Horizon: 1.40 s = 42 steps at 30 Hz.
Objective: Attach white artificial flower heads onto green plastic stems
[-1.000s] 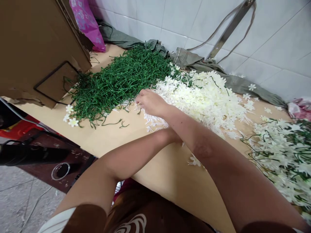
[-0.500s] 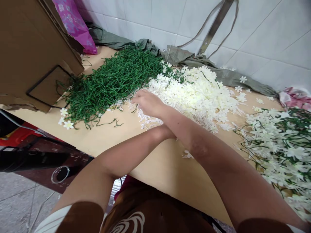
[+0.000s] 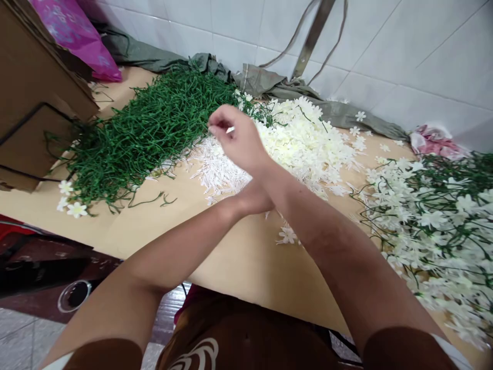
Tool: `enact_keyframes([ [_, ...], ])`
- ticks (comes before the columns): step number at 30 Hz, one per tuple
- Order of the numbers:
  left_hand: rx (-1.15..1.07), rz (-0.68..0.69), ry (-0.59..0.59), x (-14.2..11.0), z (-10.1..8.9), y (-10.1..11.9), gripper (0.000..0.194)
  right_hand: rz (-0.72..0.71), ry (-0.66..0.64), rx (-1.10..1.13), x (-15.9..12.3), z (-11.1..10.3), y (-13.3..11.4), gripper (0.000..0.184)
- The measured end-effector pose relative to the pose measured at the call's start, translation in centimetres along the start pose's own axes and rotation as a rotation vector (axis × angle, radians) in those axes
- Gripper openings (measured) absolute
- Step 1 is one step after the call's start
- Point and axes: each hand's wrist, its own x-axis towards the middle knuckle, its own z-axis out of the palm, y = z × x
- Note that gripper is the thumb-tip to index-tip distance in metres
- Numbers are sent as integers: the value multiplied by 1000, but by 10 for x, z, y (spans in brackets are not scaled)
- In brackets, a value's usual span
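Observation:
My forearms cross over the table, the right one on top. My right hand is raised between a heap of green plastic stems and a pile of white artificial flower heads. Its thumb and fingertips are curled together in a pinch; whatever is between them is too small to make out. My left hand lies low under the right forearm, close to the flower pile's front edge, and its fingers are hidden. A loose white flower lies on the table near it.
On the right spreads a pile of white flowers on green stems. A cardboard box and a pink plastic bag stand at the left. Grey-green cloth lies along the tiled wall. The wooden table ends just before my body.
My right hand has lifted up and away from the table beside the stem heap. The left hand stays low beneath the right forearm. The whole view has shifted somewhat.

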Motion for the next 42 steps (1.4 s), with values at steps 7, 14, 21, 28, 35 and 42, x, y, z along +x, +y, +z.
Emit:
enact_keyframes([
  [7,-279,93,161,1,-14,12,21,206,401,430,-60,-76,18,9],
  [14,-476,57,322,-2,-19,27,30,318,323,511,-130,-87,29,26],
  [21,-571,-10,392,0,-19,33,19,398,186,573,-169,-87,24,23],
  [28,-684,-15,386,2,-36,32,18,224,-460,296,-218,-88,13,7],
  [35,-602,117,341,6,-39,18,21,-23,-137,-162,-195,-63,42,20],
  [42,-413,106,263,2,-44,17,28,-211,-69,-321,-173,-32,41,23],
])
